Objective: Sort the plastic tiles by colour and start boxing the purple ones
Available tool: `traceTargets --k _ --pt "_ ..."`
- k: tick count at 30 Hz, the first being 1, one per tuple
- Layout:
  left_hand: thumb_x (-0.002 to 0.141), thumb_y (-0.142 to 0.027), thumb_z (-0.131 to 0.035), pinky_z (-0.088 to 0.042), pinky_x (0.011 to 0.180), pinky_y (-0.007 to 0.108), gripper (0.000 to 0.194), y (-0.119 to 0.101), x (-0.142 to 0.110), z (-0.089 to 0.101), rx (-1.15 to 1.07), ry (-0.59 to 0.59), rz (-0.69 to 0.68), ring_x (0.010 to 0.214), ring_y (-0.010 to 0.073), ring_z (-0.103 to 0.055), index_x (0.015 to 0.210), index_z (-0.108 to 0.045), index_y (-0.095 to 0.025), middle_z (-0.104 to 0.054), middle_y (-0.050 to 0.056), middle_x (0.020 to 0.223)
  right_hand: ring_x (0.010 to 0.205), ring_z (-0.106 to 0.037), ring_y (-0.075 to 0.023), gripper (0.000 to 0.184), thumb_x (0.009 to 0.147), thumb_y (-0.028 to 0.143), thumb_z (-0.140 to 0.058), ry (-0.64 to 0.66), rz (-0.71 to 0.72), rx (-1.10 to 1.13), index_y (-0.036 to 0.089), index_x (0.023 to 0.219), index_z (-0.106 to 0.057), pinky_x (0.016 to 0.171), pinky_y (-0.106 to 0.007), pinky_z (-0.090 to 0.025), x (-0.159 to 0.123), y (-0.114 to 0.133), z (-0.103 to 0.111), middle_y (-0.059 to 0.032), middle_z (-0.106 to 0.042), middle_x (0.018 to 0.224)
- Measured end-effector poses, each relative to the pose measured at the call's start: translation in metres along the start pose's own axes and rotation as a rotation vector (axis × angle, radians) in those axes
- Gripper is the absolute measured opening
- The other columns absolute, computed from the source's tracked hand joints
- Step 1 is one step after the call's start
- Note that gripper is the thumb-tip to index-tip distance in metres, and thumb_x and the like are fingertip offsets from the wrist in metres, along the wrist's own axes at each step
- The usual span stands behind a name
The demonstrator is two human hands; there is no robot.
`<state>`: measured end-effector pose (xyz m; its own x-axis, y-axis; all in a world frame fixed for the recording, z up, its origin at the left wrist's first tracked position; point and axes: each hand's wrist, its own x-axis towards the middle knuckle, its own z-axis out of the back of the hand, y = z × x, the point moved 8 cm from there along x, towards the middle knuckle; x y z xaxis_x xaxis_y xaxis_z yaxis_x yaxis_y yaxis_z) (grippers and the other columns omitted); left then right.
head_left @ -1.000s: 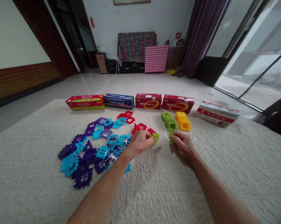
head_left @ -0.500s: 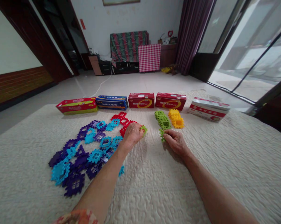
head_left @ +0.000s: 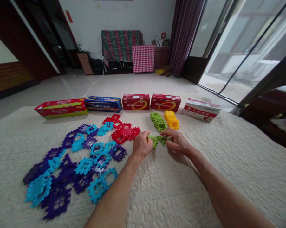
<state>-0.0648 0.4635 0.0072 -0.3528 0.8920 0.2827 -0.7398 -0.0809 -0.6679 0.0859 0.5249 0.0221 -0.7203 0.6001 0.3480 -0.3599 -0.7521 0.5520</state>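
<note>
Between the fingers of my left hand (head_left: 142, 145) is a light green notched building tile (head_left: 154, 141). My right hand (head_left: 177, 141) pinches another green building tile (head_left: 161, 140), and the two tiles are close together; whether they touch I cannot tell. Just beyond my right hand lies an overlapping row of green tiles (head_left: 158, 121). Beside it runs a row of yellow tiles (head_left: 172, 120). A heap of red tiles (head_left: 126, 132) lies left of my left hand. Farther left spread purple tiles (head_left: 58, 202) and light blue tiles (head_left: 84, 166), mixed and overlapping.
Along the back of the quilted cover (head_left: 152, 196) stand a red and yellow box (head_left: 62, 108), a blue box (head_left: 103, 104), two dark red boxes (head_left: 135, 102) and a white and red box (head_left: 201, 110). Beyond is the tiled floor (head_left: 124, 84).
My left hand has moved away from the red tiles with a green tile. Both hands have come together, bringing their green tiles close. The view has shifted to the right.
</note>
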Motion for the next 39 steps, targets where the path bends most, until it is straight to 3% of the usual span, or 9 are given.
traceTargets --k 4,7,10,13,19,22,26,30,39 --pt "0.069 -0.009 -0.053 -0.049 0.078 0.028 0.043 0.008 0.0 -0.001 -0.188 -0.062 0.061 0.074 0.0168 -0.062 0.109 -0.068 -0.012 -0.067 0.008 0.088 0.093 -0.06 -0.0222 0.034 0.069 0.013 -0.056 0.115 0.09 -0.104 0.019 0.1 -0.066 0.085 -0.037 -0.048 -0.001 0.018 -0.006 -0.0085 -0.065 0.099" --pt "0.069 -0.012 -0.053 -0.048 0.065 0.024 0.042 0.018 0.001 0.001 -0.382 -0.091 0.159 0.064 0.0134 -0.058 0.109 -0.067 -0.011 -0.064 0.004 0.081 0.084 -0.06 -0.02 0.025 0.069 0.012 -0.056 0.16 0.07 -0.096 0.019 0.091 -0.066 0.078 -0.034 -0.049 -0.002 0.026 -0.003 -0.0063 -0.064 0.091" --pt "0.069 -0.014 -0.053 -0.045 0.058 0.022 0.042 0.022 0.002 -0.001 -0.521 -0.095 0.198 0.06 0.0114 -0.056 0.11 -0.065 -0.013 -0.063 0.002 0.08 0.083 -0.061 -0.0197 0.016 0.077 0.017 -0.057 0.095 0.063 -0.062 0.02 0.091 -0.064 0.077 -0.034 -0.049 0.002 0.033 0.007 -0.0061 -0.065 0.091" --pt "0.07 -0.016 -0.055 -0.045 0.058 0.021 0.042 0.021 0.001 -0.002 -0.576 -0.09 0.194 0.062 0.0107 -0.056 0.111 -0.065 -0.016 -0.063 0.002 0.082 0.101 -0.06 -0.0247 0.028 0.079 0.024 -0.063 -0.052 0.101 -0.089 0.02 0.107 -0.06 0.087 -0.039 -0.049 0.008 0.043 0.012 -0.011 -0.063 0.109" --pt "0.071 -0.02 -0.058 -0.047 0.061 0.021 0.041 0.019 0.001 -0.005 -0.663 -0.066 0.164 0.066 0.0113 -0.058 0.112 -0.064 -0.017 -0.063 0.002 0.084 0.108 -0.057 -0.0276 0.037 0.082 0.024 -0.06 0.008 0.181 -0.225 0.018 0.118 -0.054 0.092 -0.043 -0.048 0.02 0.057 -0.015 -0.0143 -0.06 0.117" --pt "0.075 -0.026 -0.058 -0.047 0.061 0.021 0.042 0.022 0.001 -0.008 -0.728 -0.07 0.199 0.067 0.0116 -0.06 0.116 -0.061 -0.017 -0.062 0.002 0.084 0.108 -0.057 -0.0274 0.041 0.083 0.023 -0.059 -0.022 0.185 -0.246 0.018 0.123 -0.051 0.092 -0.042 -0.048 0.022 0.049 -0.007 -0.0145 -0.059 0.119" --pt "0.076 -0.03 -0.058 -0.046 0.056 0.021 0.043 0.024 0.001 -0.011 -0.701 -0.069 0.244 0.059 0.0104 -0.059 0.116 -0.06 -0.016 -0.063 0.001 0.083 0.113 -0.056 -0.0305 0.049 0.085 0.028 -0.061 -0.123 0.144 -0.352 0.019 0.13 -0.046 0.094 -0.047 -0.046 0.019 0.016 0.013 -0.0159 -0.057 0.125" --pt "0.073 -0.029 -0.059 -0.047 0.057 0.022 0.041 0.024 0.002 -0.011 -0.653 -0.085 0.224 0.058 0.0105 -0.059 0.111 -0.063 -0.015 -0.064 0.002 0.084 0.115 -0.054 -0.0312 0.048 0.085 0.027 -0.06 -0.118 0.159 -0.422 0.019 0.131 -0.046 0.097 -0.049 -0.043 0.013 -0.009 0.014 -0.0154 -0.058 0.126" --pt "0.074 -0.029 -0.058 -0.048 0.057 0.022 0.039 0.025 0.002 -0.012 -0.66 -0.077 0.228 0.057 0.0111 -0.058 0.109 -0.065 -0.014 -0.064 0.001 0.077 0.121 -0.049 -0.0316 0.045 0.081 0.018 -0.058 -0.163 0.165 -0.418 0.018 0.126 -0.052 0.101 -0.049 -0.04 0.014 -0.001 0.018 -0.0151 -0.053 0.134"
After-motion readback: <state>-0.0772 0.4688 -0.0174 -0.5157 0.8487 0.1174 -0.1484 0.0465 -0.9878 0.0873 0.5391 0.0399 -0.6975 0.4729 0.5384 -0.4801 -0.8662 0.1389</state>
